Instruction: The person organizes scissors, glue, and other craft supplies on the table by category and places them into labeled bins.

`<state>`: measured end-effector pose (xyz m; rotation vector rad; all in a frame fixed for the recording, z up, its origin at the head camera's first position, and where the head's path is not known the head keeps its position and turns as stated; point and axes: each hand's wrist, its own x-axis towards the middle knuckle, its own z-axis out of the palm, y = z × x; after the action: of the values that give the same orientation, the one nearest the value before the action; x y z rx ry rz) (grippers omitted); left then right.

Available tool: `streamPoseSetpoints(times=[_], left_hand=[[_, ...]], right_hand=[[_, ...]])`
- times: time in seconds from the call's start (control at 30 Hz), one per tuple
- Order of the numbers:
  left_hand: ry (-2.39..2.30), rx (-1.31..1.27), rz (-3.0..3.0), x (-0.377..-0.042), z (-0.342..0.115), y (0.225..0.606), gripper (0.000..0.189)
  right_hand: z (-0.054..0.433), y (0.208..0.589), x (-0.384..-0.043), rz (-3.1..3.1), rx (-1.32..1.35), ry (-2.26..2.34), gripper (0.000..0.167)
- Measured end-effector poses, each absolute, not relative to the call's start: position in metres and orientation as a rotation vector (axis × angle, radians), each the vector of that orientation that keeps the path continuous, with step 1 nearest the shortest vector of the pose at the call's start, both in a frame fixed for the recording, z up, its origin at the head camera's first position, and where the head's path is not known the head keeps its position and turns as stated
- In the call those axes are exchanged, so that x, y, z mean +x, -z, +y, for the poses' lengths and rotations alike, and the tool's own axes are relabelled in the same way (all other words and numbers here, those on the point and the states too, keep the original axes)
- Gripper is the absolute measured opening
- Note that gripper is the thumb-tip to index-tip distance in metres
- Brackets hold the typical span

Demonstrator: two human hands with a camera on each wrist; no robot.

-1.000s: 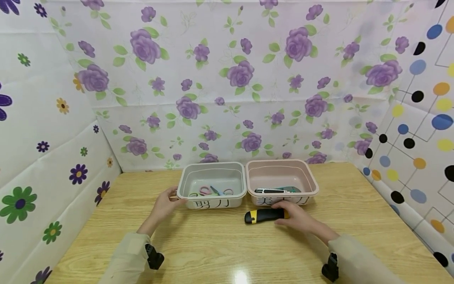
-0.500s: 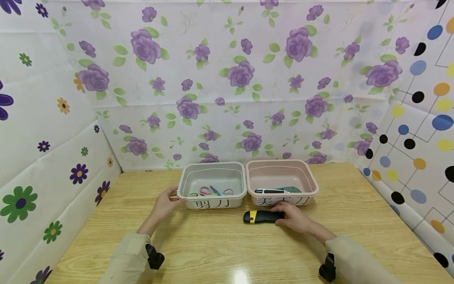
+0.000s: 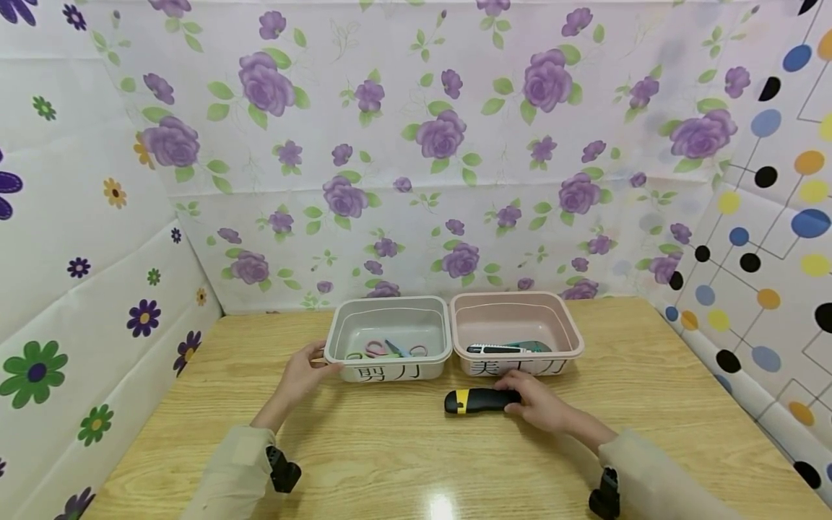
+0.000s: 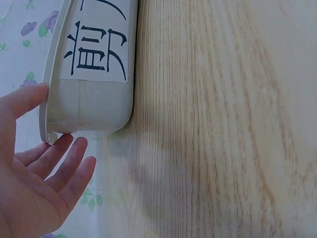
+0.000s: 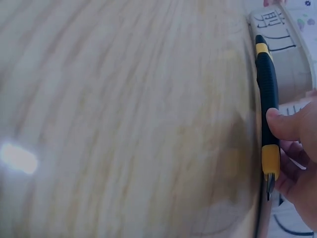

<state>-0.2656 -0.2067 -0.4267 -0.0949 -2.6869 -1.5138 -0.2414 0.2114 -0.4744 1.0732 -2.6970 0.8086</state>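
My right hand [image 3: 539, 401] pinches a black and yellow utility knife [image 3: 477, 400] between thumb and fingers, in front of the pink bin [image 3: 572, 339]. A short metal tip shows at the knife's yellow end [image 5: 270, 159] in the right wrist view. Whether the knife touches the table cannot be told. My left hand [image 3: 302, 375] holds the near left corner of the grey bin [image 3: 390, 371], thumb on the rim [image 4: 45, 106] and fingertips under it. Several scissors [image 3: 393, 349] lie in the grey bin. Inside the pink one are utility knives [image 3: 497, 349], partly hidden by its front wall.
Both bins stand side by side on the wooden table [image 3: 390, 448], each with a label of black characters on its front. Floral cloth [image 3: 403, 159] rises behind the table, with patterned cloth at the left and right.
My right hand has shifted slightly left with the utility knife, then the knife has come a little toward me. My left hand and both bins have stayed put.
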Motion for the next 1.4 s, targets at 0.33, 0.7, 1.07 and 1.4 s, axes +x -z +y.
streamPoseSetpoints(times=[0.33,0.7,1.07,1.4], left_hand=[[1.525,-0.101,-2.694,-0.266,-0.208,0.427,0.060],[1.536,-0.098,-2.695,-0.265,-0.207,0.425,0.059],[1.527,-0.087,-2.701,-0.265,-0.207,0.425,0.058],[1.537,-0.086,-2.696,-0.267,-0.207,0.426,0.059]], right_hand=[[0.206,0.454,-0.235,-2.591,1.151,-0.733,0.034],[0.207,0.428,-0.234,-2.515,1.227,-0.687,0.035],[0.212,0.401,-0.242,-2.526,1.216,-0.633,0.034],[0.225,0.390,-0.262,-2.469,1.217,-0.681,0.034]])
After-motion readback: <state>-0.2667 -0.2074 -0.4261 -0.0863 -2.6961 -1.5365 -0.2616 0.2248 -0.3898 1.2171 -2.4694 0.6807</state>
